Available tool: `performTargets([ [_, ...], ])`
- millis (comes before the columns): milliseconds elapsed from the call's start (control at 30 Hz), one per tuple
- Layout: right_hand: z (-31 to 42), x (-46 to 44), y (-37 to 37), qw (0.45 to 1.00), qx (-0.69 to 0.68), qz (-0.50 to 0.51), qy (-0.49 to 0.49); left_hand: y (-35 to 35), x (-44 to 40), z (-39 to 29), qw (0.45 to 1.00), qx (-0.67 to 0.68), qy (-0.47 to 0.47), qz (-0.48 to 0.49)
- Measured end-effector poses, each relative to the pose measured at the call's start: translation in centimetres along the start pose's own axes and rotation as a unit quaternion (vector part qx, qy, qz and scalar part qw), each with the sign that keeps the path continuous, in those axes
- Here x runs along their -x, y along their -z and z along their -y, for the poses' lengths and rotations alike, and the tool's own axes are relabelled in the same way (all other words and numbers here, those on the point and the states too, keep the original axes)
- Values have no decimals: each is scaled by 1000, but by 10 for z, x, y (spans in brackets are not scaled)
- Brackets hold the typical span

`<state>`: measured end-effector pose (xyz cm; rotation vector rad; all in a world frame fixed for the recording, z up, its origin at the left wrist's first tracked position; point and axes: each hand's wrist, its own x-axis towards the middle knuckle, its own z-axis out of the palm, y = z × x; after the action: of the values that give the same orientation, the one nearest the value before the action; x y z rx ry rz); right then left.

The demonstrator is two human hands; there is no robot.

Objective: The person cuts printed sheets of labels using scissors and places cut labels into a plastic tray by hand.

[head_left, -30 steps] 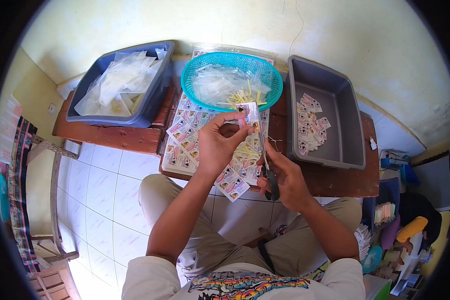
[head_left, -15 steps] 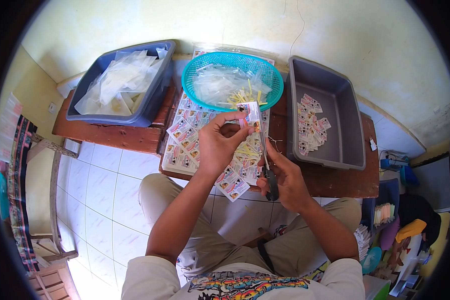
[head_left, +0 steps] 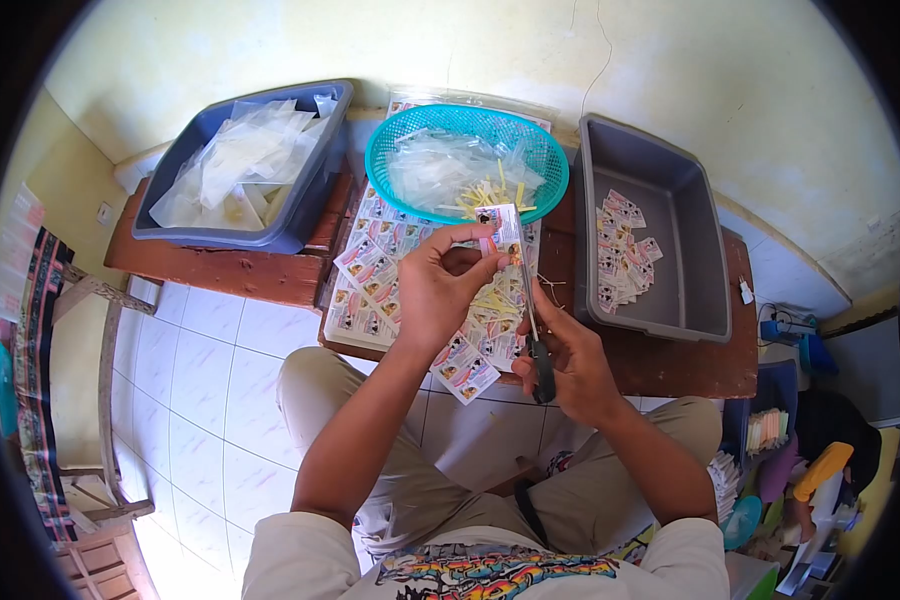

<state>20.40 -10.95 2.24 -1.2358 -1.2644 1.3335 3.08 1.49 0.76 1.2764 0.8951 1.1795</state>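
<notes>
My left hand (head_left: 440,285) pinches a small printed label strip (head_left: 508,222) upright between thumb and fingers, above the bench. My right hand (head_left: 573,355) grips black-handled scissors (head_left: 542,372), with the blades pointing up along the right edge of the label. Whether the blades are fully closed I cannot tell. Beneath both hands lie printed label sheets (head_left: 365,265), with several loose cut pieces and thin yellowish strips on top. One label piece (head_left: 464,370) juts over the front edge of the bench.
A turquoise basket (head_left: 378,185) holds clear plastic and yellow trimmings. On the right, a grey tub (head_left: 670,322) contains cut labels; on the left, a blue-grey tub (head_left: 270,240) holds plastic sheets. All stand on the brown bench (head_left: 670,370). Another person (head_left: 835,450) is at far right.
My hands, the label and the scissors look almost unmoved; the view has shifted very slightly. At far right, the other person's arm has moved.
</notes>
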Motion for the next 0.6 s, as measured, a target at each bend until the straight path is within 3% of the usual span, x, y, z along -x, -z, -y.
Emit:
performTargets([
  [600,1,0,0,1000,-18,-2,-6,1,-1,2,1000,7,5,1],
])
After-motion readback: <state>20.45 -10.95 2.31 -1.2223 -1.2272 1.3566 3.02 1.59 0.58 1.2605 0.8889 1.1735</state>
